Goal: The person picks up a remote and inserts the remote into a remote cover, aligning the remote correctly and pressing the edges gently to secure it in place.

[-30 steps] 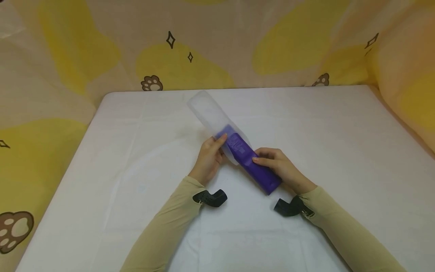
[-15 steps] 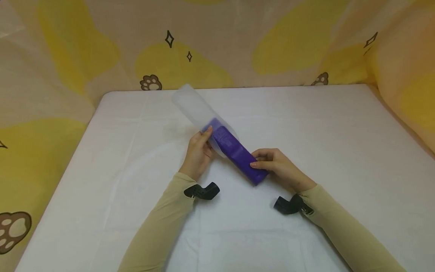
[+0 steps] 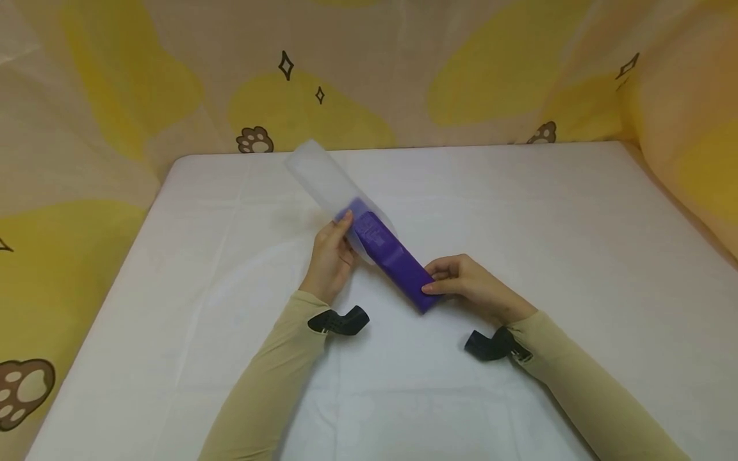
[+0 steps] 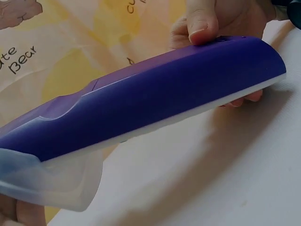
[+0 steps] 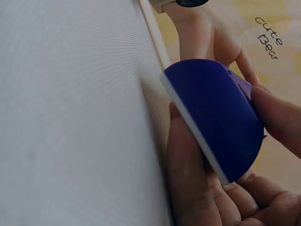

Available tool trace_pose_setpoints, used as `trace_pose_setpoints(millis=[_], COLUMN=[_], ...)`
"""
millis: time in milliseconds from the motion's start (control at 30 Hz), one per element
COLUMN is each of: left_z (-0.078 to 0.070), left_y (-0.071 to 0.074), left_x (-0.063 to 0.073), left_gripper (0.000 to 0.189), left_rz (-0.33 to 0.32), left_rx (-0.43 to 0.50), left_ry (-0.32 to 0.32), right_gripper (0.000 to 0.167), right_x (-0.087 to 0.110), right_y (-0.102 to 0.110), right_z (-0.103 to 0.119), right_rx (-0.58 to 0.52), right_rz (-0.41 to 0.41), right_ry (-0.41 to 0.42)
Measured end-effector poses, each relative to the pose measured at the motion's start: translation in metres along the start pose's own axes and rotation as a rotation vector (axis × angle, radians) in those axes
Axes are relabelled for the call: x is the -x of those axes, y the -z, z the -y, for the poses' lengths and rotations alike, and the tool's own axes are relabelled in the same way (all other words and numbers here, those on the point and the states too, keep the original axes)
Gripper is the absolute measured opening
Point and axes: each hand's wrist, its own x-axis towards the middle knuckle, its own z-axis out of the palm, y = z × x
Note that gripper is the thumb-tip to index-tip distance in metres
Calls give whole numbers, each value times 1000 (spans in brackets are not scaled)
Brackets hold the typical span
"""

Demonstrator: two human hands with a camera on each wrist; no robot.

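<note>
A long purple case-like thing [image 3: 394, 259] with a rounded back and a white flat underside is held slanting above the table. Over its far end fits a translucent flared cover [image 3: 319, 173]; the covered purple part shows through it. My left hand [image 3: 328, 256] grips the covered end, thumb on top, its other fingers partly hidden underneath. At the near end, my right hand [image 3: 473, 285] pinches the purple body [image 5: 211, 117], thumb [image 5: 282, 115] on top and fingers beneath. In the left wrist view, the cover [image 4: 75, 183] spreads wider than the body.
A white-covered table [image 3: 190, 333] lies below both hands. Behind it hangs a yellow and cream patterned cloth [image 3: 346, 77] with paw prints. Black bent wrist mounts [image 3: 346, 320] sit on both sleeves.
My left hand has moved left and slightly away, carrying the purple thing and its cover together. My right hand has stayed nearly in place, so its thumb now lies nearer the purple end.
</note>
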Motion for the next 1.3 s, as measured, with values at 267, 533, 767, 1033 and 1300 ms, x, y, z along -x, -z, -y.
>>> trace_pose_setpoints(millis=[267,533,767,1033,1300], left_z=[0,2,2,2,4], left_y=[1,1,1,0,0], left_x=[0,-1,-1,1,1], left_gripper=[16,16,24,38,43], left_rz=[55,108,110,138,149], left_rx=[-12,-29,-35,-41,-53], left_ry=[66,85,106,124,140], right_gripper=[29,31,28,26,23], right_x=[-1,0,-1,-1,-1], right_y=[-1,0,0,0,0], right_z=[0,0,-1,0,-1], right_rx=[-17,-28,-26,-40,-51], right_rz=[9,12,24,22,32], right_ry=[-17,-37,-21,-20,-3])
